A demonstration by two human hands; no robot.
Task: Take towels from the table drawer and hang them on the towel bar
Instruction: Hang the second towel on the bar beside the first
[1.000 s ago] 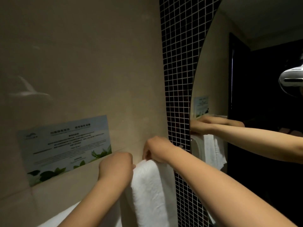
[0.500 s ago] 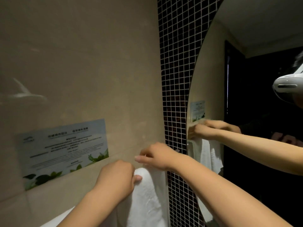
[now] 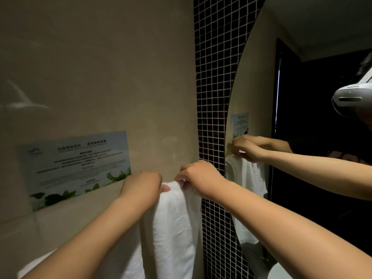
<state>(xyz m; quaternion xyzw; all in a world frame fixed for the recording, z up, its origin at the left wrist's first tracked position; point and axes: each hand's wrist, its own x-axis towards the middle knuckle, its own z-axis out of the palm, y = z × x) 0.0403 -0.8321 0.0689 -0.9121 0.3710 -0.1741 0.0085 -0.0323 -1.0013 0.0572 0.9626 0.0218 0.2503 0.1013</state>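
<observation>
Towel (image 3: 173, 228), white, hangs folded over its top edge against the beige wall (image 3: 100, 67), beside the dark mosaic strip (image 3: 213, 97). Both forearms reach forward, knuckles up. Left hand (image 3: 141, 188) and right hand (image 3: 199, 178) are closed, each pinching the towel's top fold.

Both forearms are bare, no sleeves showing, left hand (image 3: 141, 188) and right hand (image 3: 201, 178) ungloved (no rings).

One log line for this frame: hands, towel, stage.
stage: hanging | left hand: gripping towel top | right hand: gripping towel top | white towel: draped, hanging down | bar: hidden
</observation>
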